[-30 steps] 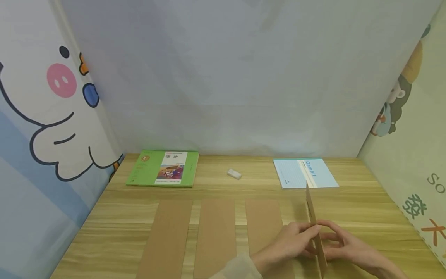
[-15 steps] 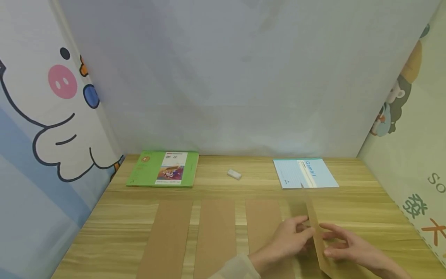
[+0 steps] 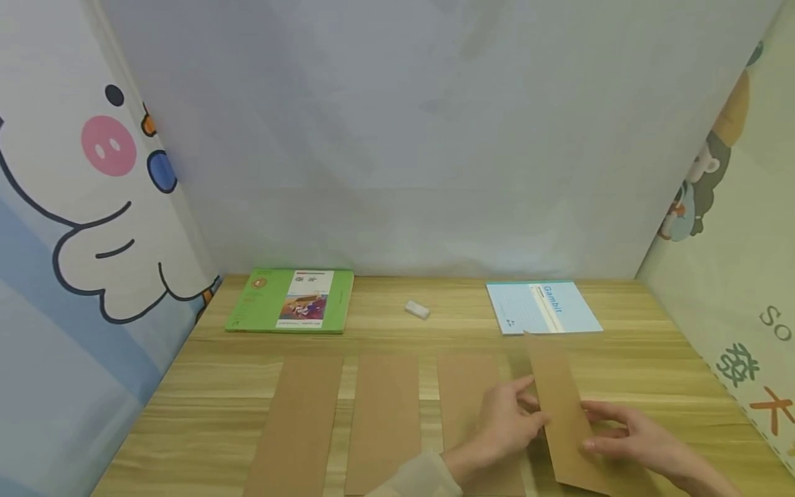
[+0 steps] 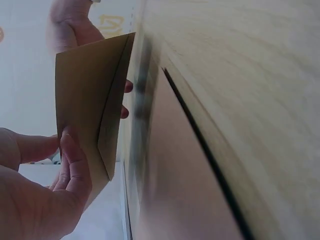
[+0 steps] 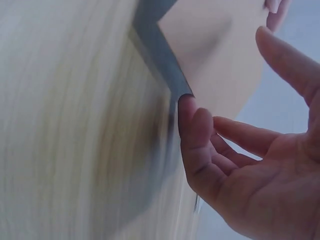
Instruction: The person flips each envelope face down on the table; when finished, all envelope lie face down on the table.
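Observation:
A brown kraft envelope [image 3: 562,414] is tilted above the table at the right end of a row, its face turned toward the head camera. My left hand [image 3: 506,417] pinches its left edge between thumb and fingers. In the left wrist view, the envelope [image 4: 90,95] shows a pointed flap on its underside. My right hand [image 3: 636,438] is at the opposite edge with fingers spread, its fingertips touching there. In the right wrist view, the lower fingers [image 5: 200,135] sit at the envelope's edge, the uppermost digit held well apart from them.
Three similar brown pieces lie side by side: a left one [image 3: 301,414], a middle one [image 3: 385,414] and a right one [image 3: 466,386], partly under my left arm. Behind are a green book [image 3: 251,307], a white eraser [image 3: 417,310] and a light-blue notebook [image 3: 515,310].
The envelope has turned from nearly edge-on to showing its broad face, its top end swinging left. My left hand has shifted slightly left; the right hand's fingers have moved to the right edge.

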Demonstrator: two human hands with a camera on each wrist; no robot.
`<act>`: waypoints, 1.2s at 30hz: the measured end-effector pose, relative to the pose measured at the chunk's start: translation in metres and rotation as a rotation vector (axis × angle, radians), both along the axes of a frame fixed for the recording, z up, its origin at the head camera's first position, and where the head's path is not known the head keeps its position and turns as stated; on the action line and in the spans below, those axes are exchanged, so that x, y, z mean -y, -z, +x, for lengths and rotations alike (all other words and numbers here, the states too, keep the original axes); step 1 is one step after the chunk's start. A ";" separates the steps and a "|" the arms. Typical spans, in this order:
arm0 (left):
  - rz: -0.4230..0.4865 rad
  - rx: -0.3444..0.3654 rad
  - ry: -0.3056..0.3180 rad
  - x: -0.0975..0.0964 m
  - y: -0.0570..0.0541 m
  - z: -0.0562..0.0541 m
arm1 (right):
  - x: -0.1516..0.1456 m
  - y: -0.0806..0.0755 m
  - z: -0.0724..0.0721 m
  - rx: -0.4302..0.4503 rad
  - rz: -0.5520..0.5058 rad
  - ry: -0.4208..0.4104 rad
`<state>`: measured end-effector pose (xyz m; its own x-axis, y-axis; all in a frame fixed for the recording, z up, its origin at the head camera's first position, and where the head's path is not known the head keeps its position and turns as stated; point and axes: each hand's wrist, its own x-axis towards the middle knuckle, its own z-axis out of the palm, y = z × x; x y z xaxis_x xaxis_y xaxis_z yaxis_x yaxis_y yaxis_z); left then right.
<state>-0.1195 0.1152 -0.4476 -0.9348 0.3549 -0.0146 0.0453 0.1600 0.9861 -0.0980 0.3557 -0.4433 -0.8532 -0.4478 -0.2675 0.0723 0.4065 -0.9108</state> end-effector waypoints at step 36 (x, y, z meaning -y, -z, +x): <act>-0.298 0.189 0.075 -0.001 0.010 -0.005 | 0.002 0.011 0.000 -0.233 0.320 0.001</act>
